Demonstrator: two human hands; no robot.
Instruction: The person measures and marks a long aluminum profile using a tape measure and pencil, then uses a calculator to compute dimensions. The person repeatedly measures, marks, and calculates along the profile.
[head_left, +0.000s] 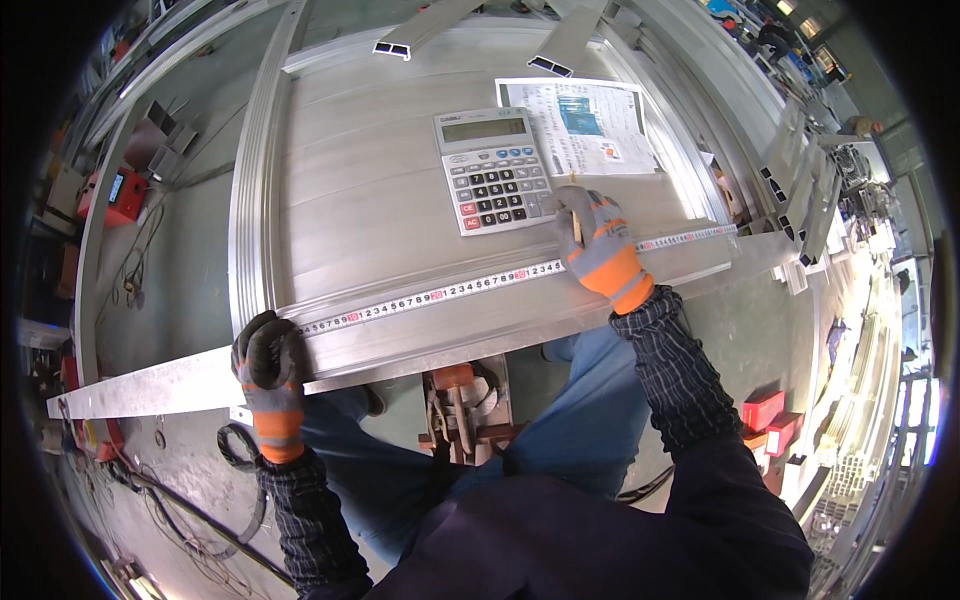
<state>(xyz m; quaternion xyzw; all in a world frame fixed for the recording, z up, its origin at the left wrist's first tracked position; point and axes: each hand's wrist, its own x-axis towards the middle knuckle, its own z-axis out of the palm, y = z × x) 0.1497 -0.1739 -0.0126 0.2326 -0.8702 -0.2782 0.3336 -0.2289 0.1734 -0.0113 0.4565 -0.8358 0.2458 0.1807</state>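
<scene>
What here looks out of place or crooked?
Nothing stands out. The tape lies straight along the aluminium bar, held by the left hand and right hand. The calculator and paper lie flat, slightly turned.

Left hand (270, 385): knit work glove, grey shell, black coated palm and fingers, orange band at cuff.
Right hand (600, 250): matching glove, grey back, orange panels across knuckles and wrist, thin grey stripes at cuff.
Sleeves: dark fabric, fine pale check, bunched at wrists.
Torso: dark navy top, plain, no visible markings.
Legs: blue trousers, creased at the knees.
</scene>
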